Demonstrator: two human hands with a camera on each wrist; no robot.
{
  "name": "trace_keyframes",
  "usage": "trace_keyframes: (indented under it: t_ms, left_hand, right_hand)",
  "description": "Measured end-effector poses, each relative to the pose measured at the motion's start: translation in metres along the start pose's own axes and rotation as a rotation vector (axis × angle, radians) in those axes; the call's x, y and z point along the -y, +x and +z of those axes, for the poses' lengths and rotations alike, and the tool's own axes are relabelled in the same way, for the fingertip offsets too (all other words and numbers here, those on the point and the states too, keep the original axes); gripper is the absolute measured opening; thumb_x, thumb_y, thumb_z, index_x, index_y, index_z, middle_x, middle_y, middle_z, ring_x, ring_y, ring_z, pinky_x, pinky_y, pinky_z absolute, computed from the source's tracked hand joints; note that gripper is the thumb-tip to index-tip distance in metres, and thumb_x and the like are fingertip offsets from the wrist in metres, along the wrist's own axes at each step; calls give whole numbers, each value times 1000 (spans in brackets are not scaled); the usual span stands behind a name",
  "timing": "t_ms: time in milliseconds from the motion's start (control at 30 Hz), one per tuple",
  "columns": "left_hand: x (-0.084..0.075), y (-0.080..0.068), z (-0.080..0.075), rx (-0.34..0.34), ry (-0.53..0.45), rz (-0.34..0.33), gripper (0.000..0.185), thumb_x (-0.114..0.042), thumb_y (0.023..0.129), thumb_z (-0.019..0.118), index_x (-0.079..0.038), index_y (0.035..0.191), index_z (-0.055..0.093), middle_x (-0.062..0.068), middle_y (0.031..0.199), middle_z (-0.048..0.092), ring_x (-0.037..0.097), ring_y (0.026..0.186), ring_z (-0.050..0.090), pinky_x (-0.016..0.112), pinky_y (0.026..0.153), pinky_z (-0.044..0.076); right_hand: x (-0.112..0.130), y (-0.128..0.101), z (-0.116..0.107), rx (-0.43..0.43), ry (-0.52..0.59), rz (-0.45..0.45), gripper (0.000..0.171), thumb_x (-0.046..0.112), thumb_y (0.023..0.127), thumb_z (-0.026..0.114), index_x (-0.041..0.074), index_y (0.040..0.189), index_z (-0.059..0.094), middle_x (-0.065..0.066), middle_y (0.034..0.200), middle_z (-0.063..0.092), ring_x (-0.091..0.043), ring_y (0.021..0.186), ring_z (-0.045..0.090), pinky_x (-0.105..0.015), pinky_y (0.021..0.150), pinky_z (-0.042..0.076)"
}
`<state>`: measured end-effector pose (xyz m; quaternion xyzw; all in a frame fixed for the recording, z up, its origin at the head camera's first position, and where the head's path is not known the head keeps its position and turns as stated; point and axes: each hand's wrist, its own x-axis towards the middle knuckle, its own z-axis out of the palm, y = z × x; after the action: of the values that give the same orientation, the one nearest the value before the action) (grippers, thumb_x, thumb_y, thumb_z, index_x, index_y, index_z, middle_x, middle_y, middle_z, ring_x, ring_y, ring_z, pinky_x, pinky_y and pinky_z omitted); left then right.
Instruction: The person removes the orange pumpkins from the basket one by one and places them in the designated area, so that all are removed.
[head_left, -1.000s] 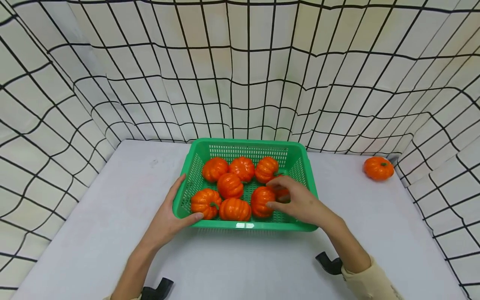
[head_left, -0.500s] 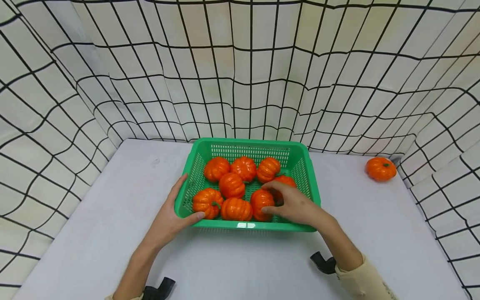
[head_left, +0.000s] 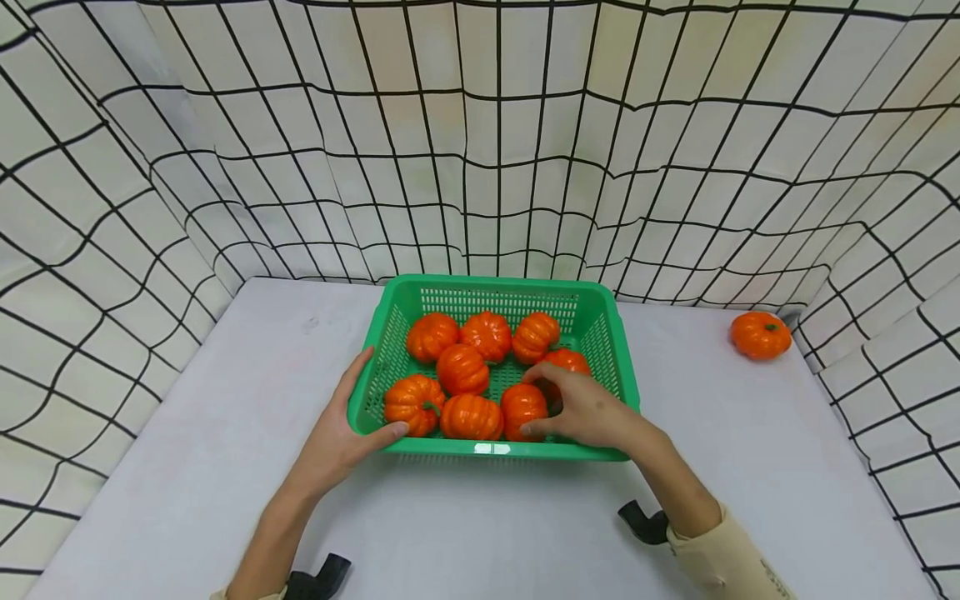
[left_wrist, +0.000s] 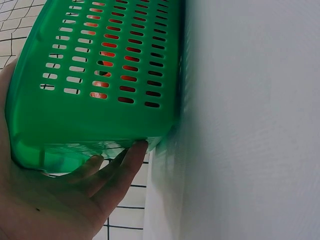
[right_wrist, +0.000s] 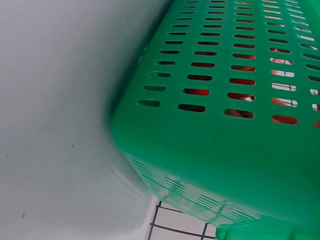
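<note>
A green slotted plastic basket (head_left: 442,447) holds several shiny orange toy pumpkins. My left hand (head_left: 333,446) grips its left end, the thumb over the front rim and the fingers along the outer wall, as the left wrist view shows on the basket's side (left_wrist: 95,122). Inside the basket, my right hand (head_left: 592,410) has its thumb and fingers round the front-right pumpkin (head_left: 519,410). Another pumpkin (head_left: 570,360) lies just behind that hand, partly covered by it. In the right wrist view the basket's wall (right_wrist: 210,137) hides the right hand's grasp.
One more orange pumpkin (head_left: 761,336) sits alone at the table's far right, beside the net. White cloth covers the table (head_left: 480,533). Black netting over white sheeting (head_left: 495,133) walls in the back and both sides.
My right hand has shifted left and closed in round the front-right pumpkin, uncovering more of the one behind. My left hand keeps its hold on the basket.
</note>
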<state>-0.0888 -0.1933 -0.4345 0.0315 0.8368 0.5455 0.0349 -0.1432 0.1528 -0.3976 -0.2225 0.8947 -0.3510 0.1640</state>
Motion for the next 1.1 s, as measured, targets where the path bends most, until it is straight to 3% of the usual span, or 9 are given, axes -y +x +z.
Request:
trace_keyframes:
  t_ms: [267, 500, 767, 933, 1100]
  left_hand:
    - [2, 1, 0, -7, 3, 5, 105, -29, 89, 81, -42, 166, 11, 7, 175, 16, 42, 155, 29, 72, 118, 31]
    - [3, 2, 1, -2, -4, 8, 105, -29, 89, 81, -46, 165, 11, 6, 176, 16, 41, 156, 27, 72, 118, 31]
    - [0, 1, 0, -5, 13, -1, 105, -30, 89, 81, -43, 166, 11, 9, 175, 16, 42, 155, 28, 72, 118, 32]
    - [-3, -1, -1, -4, 28, -16, 105, -32, 88, 81, -43, 166, 11, 9, 175, 17, 41, 155, 29, 72, 118, 32]
    - [-1, 0, 0, -6, 18, -16, 104, -32, 89, 81, -45, 165, 11, 7, 175, 17, 42, 155, 30, 72, 118, 32]
  right_hand:
    - [0, -1, -1, -58, 12, 20, 56, 40, 80, 90, 20, 127, 66, 5, 118, 71, -15, 108, 62, -38, 96, 56]
    - [1, -4, -3, -148, 50, 9, 59, 36, 82, 89, 16, 130, 61, -4, 128, 68, -22, 114, 65, -42, 97, 59]
    - [-1, -8, -7, -295, 274, -99, 54, 25, 85, 86, 18, 132, 59, -5, 130, 62, -28, 114, 67, -44, 94, 61]
    - [-3, -9, -9, -375, 253, -148, 54, 22, 86, 85, 20, 134, 62, -2, 131, 58, -24, 115, 60, -43, 96, 58]
    - [-4, -11, -11, -409, 220, -135, 55, 25, 86, 84, 23, 137, 65, -3, 136, 53, -23, 117, 55, -40, 90, 54]
